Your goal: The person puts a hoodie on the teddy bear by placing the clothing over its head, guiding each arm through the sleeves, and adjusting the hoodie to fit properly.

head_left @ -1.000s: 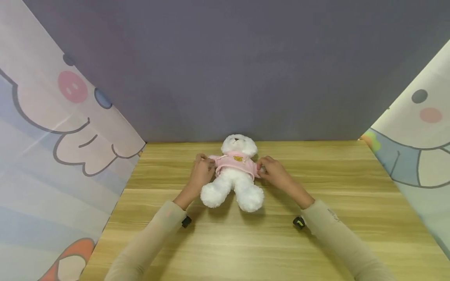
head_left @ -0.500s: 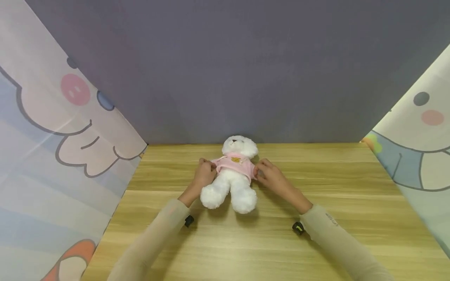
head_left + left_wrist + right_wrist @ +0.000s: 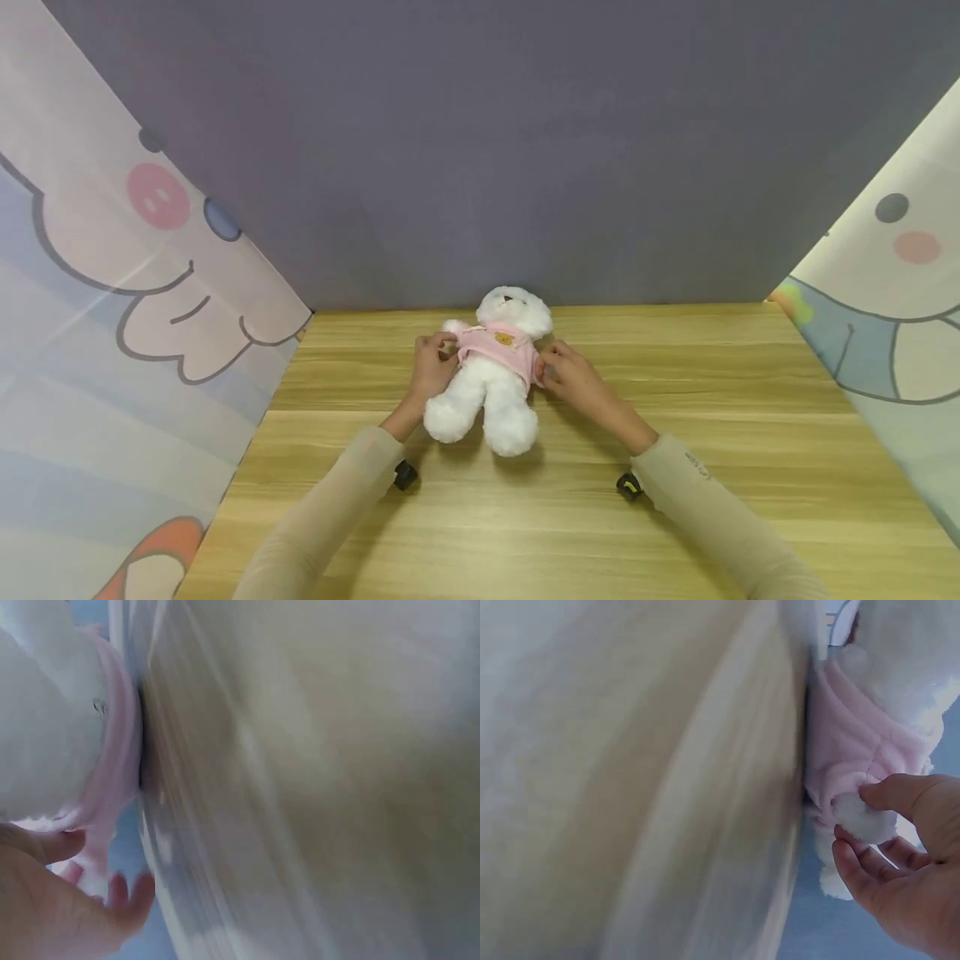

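A white plush teddy bear (image 3: 504, 408) in a pink hooded shirt (image 3: 498, 346) lies face up on the wooden table (image 3: 675, 383), its head toward the grey wall. The left hand (image 3: 433, 367) pinches the pink sleeve on the bear's left-hand side as seen from above; a white paw sticks out past the fingers. On the other side the right hand (image 3: 576, 379) holds the other arm. In the right wrist view, thumb and fingers close around its white paw (image 3: 862, 817), at the pink cuff. The left wrist view shows the thumb against the pink fabric (image 3: 97, 832).
A grey wall (image 3: 480, 167) rises behind the table's back edge. Printed cartoon curtains (image 3: 90, 333) stand at the left and right sides. Small black devices (image 3: 406, 475) sit under both sleeved wrists.
The bear's legs have swung to the left and its body has tilted slightly. The right hand has shifted a little left with its arm. The paw by the left hand now shows.
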The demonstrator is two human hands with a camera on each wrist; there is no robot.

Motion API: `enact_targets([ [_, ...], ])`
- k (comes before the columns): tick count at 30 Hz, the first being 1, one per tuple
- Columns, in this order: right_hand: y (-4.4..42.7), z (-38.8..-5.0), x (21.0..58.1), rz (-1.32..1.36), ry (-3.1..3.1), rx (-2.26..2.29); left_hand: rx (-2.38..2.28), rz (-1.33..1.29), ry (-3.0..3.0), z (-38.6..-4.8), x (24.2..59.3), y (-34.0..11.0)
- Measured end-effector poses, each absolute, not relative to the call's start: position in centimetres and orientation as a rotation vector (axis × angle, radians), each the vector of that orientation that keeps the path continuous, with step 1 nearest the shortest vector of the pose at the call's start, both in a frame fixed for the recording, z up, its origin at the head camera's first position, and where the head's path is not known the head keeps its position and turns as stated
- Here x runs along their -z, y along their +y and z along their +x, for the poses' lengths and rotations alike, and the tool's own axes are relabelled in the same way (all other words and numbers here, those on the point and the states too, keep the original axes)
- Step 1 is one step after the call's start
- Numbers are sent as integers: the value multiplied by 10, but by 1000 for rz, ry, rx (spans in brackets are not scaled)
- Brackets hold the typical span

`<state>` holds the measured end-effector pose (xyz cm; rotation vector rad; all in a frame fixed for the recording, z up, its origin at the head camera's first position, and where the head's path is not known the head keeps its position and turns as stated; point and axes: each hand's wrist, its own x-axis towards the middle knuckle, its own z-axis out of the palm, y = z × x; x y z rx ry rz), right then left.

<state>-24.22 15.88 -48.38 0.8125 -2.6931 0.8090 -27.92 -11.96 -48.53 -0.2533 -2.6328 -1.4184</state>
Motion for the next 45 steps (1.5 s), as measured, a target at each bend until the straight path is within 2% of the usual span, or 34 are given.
enact_targets([
  [6,159,-241,492,807,-2677,-856,1306,-374,-2613,-288,479,-115],
  [13,160,-241,493,799,-2673,-835,1384,-453,-2645,-299,483,-118],
  [31,163,-243,497,893,-2710,-795,550,-972,-2143,-329,490,-113],
  [36,161,-247,495,946,-2704,-779,472,-982,-2295,-333,489,-119],
  [45,163,-248,490,963,-2728,-848,414,-919,-2462,-311,479,-127],
])
